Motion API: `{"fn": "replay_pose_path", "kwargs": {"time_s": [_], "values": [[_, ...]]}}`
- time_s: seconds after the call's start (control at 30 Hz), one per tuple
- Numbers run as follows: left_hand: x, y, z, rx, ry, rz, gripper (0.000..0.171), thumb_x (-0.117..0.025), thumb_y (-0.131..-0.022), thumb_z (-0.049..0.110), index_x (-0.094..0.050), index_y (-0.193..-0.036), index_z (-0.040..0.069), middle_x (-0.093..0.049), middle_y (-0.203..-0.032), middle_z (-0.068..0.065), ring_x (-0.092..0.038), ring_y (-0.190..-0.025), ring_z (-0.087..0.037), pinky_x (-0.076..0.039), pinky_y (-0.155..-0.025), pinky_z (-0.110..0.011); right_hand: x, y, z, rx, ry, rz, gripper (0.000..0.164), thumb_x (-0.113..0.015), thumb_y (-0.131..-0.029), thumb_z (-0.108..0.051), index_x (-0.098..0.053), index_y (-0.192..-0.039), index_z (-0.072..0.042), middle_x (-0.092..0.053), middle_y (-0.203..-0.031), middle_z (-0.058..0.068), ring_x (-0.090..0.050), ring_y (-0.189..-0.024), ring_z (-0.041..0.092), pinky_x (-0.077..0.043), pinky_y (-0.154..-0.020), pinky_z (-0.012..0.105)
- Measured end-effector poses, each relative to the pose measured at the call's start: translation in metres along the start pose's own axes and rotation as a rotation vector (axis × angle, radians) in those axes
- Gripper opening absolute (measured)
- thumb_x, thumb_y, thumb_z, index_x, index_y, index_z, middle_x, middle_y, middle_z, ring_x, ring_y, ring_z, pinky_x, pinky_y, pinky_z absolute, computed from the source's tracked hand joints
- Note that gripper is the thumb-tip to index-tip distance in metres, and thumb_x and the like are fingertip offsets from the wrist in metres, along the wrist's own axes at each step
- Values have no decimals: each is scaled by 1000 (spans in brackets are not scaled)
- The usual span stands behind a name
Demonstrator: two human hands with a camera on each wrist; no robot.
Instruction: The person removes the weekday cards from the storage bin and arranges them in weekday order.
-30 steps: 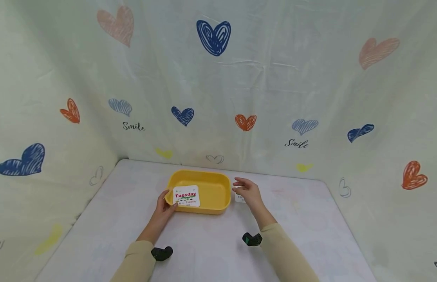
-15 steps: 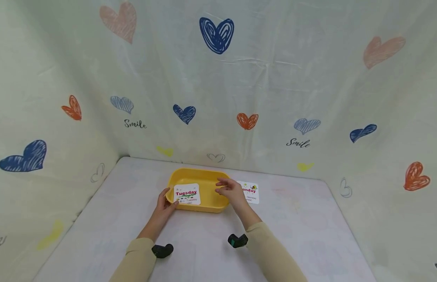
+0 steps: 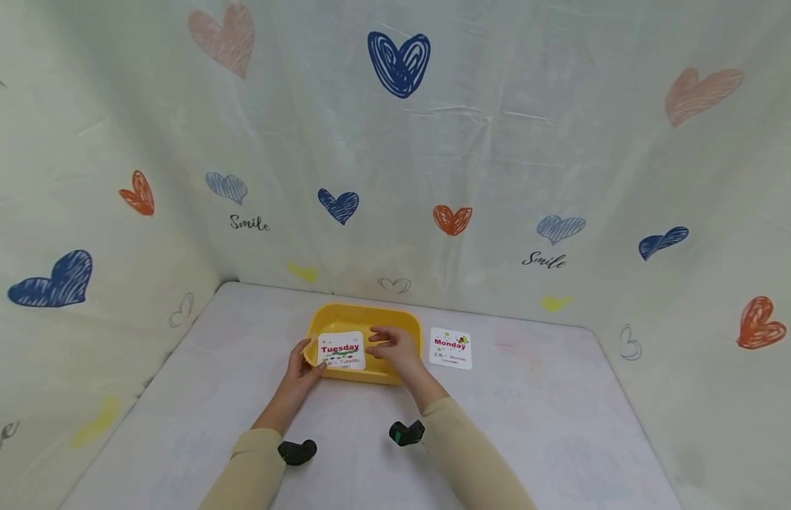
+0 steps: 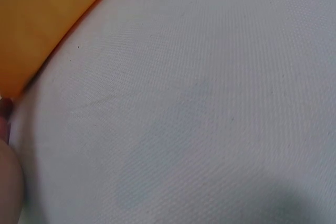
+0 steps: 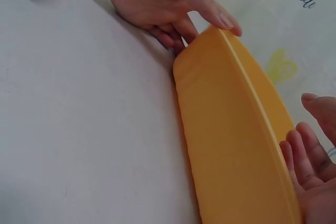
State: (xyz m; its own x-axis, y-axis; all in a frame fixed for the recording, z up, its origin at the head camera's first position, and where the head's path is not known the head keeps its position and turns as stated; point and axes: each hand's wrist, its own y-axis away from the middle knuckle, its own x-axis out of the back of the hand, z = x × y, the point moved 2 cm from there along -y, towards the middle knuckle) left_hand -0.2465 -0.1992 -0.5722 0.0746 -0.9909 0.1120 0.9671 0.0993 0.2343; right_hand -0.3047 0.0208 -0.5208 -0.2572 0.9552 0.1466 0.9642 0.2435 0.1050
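Observation:
A yellow plastic tray (image 3: 354, 318) stands on the white tabletop. My left hand (image 3: 297, 379) grips its near left corner; in the right wrist view the thumb lies over the rim and the fingers bend round the outside. A white card printed "Tuesday" (image 3: 341, 351) lies face up in the tray's left part. My right hand (image 3: 398, 348) hovers over the tray's right half, its fingertips close to the card's right edge, with nothing visible between loosely bent fingers (image 5: 307, 153). A second white card, "Monday" (image 3: 451, 348), lies face up on the table, right of the tray.
The white-covered table (image 3: 529, 411) meets a hanging curtain (image 3: 491, 177) printed with hearts along its back edge. More curtain hangs at both sides. Each wrist carries a small black camera, such as the right wrist camera (image 3: 406, 433).
My right hand has moved left from beside the Monday card to over the tray, uncovering that card. The left hand stays on the tray corner, and the Tuesday card lies still.

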Motion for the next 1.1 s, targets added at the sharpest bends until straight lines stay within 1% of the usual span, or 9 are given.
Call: {"fn": "replay_pose_path", "kwargs": {"time_s": [0.17, 0.33, 0.4, 0.47, 0.63, 0.7, 0.77, 0.93, 1.1], "values": [[0, 1, 1, 16, 3, 11, 75, -62, -96, 24, -15, -154, 28, -24, -156, -17, -28, -138, -33, -16, -116, -53, -7, -5, 1, -65, 48, -14, 40, -73, -87, -5, -63, -126, -8, -65, -108, 5, -63, -91, 20, -55, -84, 30], [-1, 1, 2, 28, 9, 26, 75, -64, -95, 22, -16, -154, 28, -24, -157, -16, -29, -137, -33, -17, -116, -53, -10, -12, 6, -106, 71, -44, 41, -70, -89, -5, -60, -129, -9, -63, -108, 5, -66, -88, 18, -54, -86, 30], [-1, 1, 3, 26, 11, 27, 75, -64, -95, 22, -17, -154, 28, -25, -156, -16, -29, -137, -32, -17, -116, -53, -12, -15, 8, -110, 73, -55, 42, -70, -89, -4, -60, -129, -8, -62, -107, 5, -66, -88, 18, -55, -85, 30], [-1, 0, 2, -3, 28, 25, 75, -63, -95, 18, -18, -154, 25, -27, -154, -19, -32, -135, -34, -20, -115, -53, -12, -18, 10, -118, 76, -73, 44, -70, -88, -2, -59, -130, -7, -62, -109, 7, -65, -88, 19, -55, -85, 31], [1, 0, 0, -65, 59, 10, 72, -62, -95, 10, -20, -153, 22, -31, -151, -23, -36, -129, -35, -25, -112, -49, -15, -24, 13, -145, 120, -131, 53, -76, -83, -3, -58, -133, -9, -59, -117, 11, -59, -93, 22, -54, -84, 31], [1, 1, -1, -60, 54, 8, 72, -62, -95, 12, -20, -153, 24, -31, -151, -22, -35, -129, -33, -24, -112, -48, -17, -26, 15, -153, 151, -144, 56, -78, -82, -5, -57, -133, -10, -58, -118, 11, -56, -95, 23, -54, -85, 31], [1, 0, -1, -52, 44, 10, 73, -62, -95, 13, -20, -153, 25, -30, -152, -21, -35, -130, -33, -23, -113, -49, -17, -30, 17, -158, 178, -148, 57, -80, -80, -7, -57, -133, -11, -57, -117, 10, -55, -95, 23, -53, -85, 30], [2, 1, 0, -29, 38, 12, 73, -62, -96, 16, -19, -153, 26, -29, -153, -20, -33, -133, -33, -20, -114, -51, -20, -35, 19, -168, 224, -146, 54, -82, -79, -7, -61, -128, -15, -57, -110, 7, -53, -94, 23, -52, -82, 29], [0, 3, 2, -41, 48, 6, 73, -61, -96, 13, -18, -154, 22, -28, -153, -21, -31, -135, -35, -19, -115, -51, -20, -39, 22, -176, 254, -149, 52, -82, -78, -8, -62, -125, -17, -56, -105, 6, -50, -94, 22, -49, -82, 29]]}}
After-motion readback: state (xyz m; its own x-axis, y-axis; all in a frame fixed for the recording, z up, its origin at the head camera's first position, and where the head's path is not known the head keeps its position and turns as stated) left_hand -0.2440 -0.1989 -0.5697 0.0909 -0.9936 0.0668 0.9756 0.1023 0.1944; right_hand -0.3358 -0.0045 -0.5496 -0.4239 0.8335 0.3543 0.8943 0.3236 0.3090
